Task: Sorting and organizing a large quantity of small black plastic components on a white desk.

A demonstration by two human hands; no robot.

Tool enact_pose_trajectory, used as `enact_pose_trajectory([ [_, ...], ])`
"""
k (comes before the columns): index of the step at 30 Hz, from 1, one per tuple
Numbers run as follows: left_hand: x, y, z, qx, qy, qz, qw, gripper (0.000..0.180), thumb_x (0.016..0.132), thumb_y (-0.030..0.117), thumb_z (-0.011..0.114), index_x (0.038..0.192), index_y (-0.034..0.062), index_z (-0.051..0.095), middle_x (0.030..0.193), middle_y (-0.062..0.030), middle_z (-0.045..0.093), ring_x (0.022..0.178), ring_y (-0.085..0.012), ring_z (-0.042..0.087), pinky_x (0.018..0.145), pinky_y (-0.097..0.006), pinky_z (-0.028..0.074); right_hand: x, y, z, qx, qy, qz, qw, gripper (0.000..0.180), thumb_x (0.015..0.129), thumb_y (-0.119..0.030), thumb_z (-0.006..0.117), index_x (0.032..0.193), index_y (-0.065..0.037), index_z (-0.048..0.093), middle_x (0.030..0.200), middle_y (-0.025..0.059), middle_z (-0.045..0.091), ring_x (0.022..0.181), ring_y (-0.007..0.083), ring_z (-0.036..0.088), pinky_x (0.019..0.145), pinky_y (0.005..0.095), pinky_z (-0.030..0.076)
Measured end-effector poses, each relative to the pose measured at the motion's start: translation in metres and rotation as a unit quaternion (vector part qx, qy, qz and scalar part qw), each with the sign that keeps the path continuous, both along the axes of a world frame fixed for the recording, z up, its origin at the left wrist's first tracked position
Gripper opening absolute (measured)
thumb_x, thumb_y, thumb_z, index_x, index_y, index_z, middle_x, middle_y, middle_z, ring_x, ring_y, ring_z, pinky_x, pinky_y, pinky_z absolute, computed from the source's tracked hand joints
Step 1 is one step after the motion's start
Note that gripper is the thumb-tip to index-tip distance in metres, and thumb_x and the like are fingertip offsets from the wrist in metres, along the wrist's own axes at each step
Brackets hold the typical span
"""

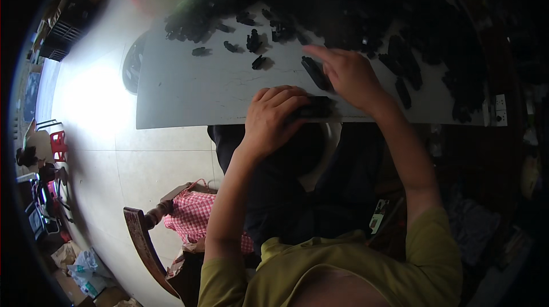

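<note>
At the front edge of the table, my left hand (274, 111) is wrapped over a long black part (320, 106) that lies on the tabletop. Its exact kind is too dark to make out. To the right and a little farther in, my right hand (350, 78) hovers with its index finger stretched out to the left; I see nothing held in it. Just beside that hand, another long black part (314, 72) lies slantwise. Several small dark pieces, among them one (259, 62) and another (254, 41), are scattered beyond my left hand.
Heaps of black parts (191, 22) cover the far side of the grey table (177, 89), and more long black parts (403, 61) lie at the right. A socket panel (501, 110) is by the right edge. A wooden chair (143, 238) with a checked pink cloth (191, 215) stands at lower left.
</note>
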State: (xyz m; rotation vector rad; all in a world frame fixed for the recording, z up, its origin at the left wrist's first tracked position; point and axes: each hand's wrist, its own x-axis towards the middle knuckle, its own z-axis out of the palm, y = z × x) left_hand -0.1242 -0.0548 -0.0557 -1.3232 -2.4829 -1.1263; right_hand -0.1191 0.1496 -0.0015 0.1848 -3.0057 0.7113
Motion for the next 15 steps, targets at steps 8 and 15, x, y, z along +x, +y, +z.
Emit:
enact_pose_trajectory([
  [8,0.0,-0.001,-0.003,-0.005,0.001,-0.001,1.0,0.032,0.071,0.018,0.073,0.101,0.014,0.064,0.115,-0.0013,0.061,0.113,-0.0227,0.054,0.094,-0.038,0.041,-0.002,0.013,-0.016,0.069,0.048,0.086,0.993,0.028,0.079,-0.011,0.071,0.107,-0.011,0.066,0.095,0.0049,0.06,0.077,0.0205,0.064,0.067,0.0329,0.053],
  [15,0.002,0.0,0.001,0.012,0.0,0.03,0.999,0.029,0.069,0.02,0.075,0.096,0.0161,0.064,0.128,-0.0044,0.053,0.12,-0.0288,0.048,0.094,-0.042,0.042,-0.004,0.014,-0.016,-0.042,-0.006,0.036,0.998,0.02,0.082,-0.009,0.07,0.1,-0.005,0.064,0.095,0.0075,0.061,0.079,0.0206,0.065,0.069,0.0319,0.052],
])
